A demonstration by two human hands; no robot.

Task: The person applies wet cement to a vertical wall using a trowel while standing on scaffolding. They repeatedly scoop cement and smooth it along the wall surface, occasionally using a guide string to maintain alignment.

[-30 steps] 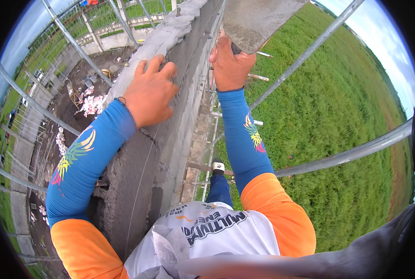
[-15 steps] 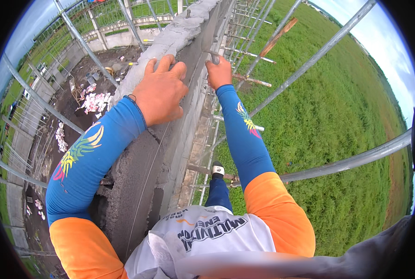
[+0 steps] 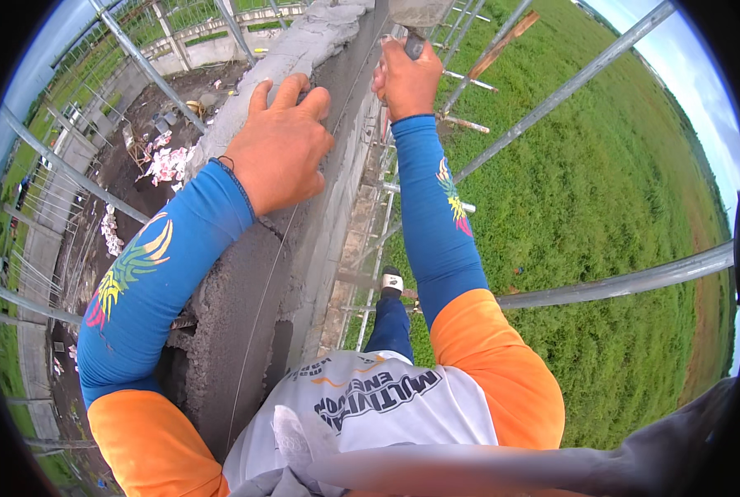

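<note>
My right hand (image 3: 409, 79) is closed round the dark handle of a trowel (image 3: 419, 13), whose grey blade shows at the top edge, partly cut off. It hangs beside the right face of a mortared wall (image 3: 245, 340). On the wall, my left hand (image 3: 283, 145) has its fingers spread, with nothing visible in it; whether the palm presses on the surface is hidden. Rough wet-looking mortar (image 3: 303, 50) lies along the wall's top beyond that hand. A thin string (image 3: 258, 319) runs lengthwise along the wall.
Scaffold pipes (image 3: 564, 91) slant across the right side, and a thick curved pipe (image 3: 618, 286) crosses lower down. One foot (image 3: 392, 282) shows below beside the wall. Grass (image 3: 585, 207) lies far beneath on the right. Left, dirt ground holds pale sacks (image 3: 168, 164).
My right hand has moved up and slightly right, and the trowel blade now shows flat side on, lifted away from the wall face. My left hand has barely shifted, slightly lower.
</note>
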